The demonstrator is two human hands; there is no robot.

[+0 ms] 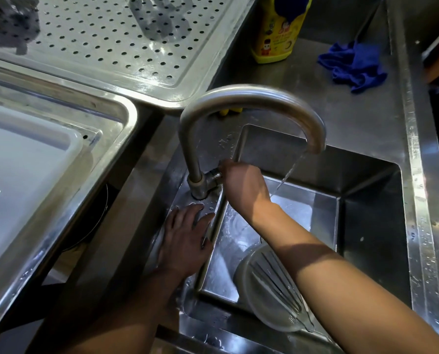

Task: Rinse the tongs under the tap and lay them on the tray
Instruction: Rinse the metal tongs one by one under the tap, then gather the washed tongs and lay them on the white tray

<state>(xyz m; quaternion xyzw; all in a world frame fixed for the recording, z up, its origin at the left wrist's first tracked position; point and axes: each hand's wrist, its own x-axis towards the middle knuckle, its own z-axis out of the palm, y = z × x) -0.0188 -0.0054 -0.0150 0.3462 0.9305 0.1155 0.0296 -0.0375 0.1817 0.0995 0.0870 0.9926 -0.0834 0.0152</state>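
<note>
Blocking mid-view: arched tap (251, 108), water (287, 175) running into sink (366, 213). At 5 o'clock, bowl (259, 277) with whisk (277, 284); at 1, bottle (277, 29) and cloth (353, 65). Gripping lever (214, 175) with right hand (241, 185); resting left hand (187, 238) flat, fingers spread, on sink rim. Cannot tell the tongs for sure: perhaps the blurred grey shape (159, 19) on tray (98, 60) at 12, well apart from both hands.

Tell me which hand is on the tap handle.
The right hand, its fingers curled on the tap handle beside the running water; the left hand lies flat by the sink rim.
</note>
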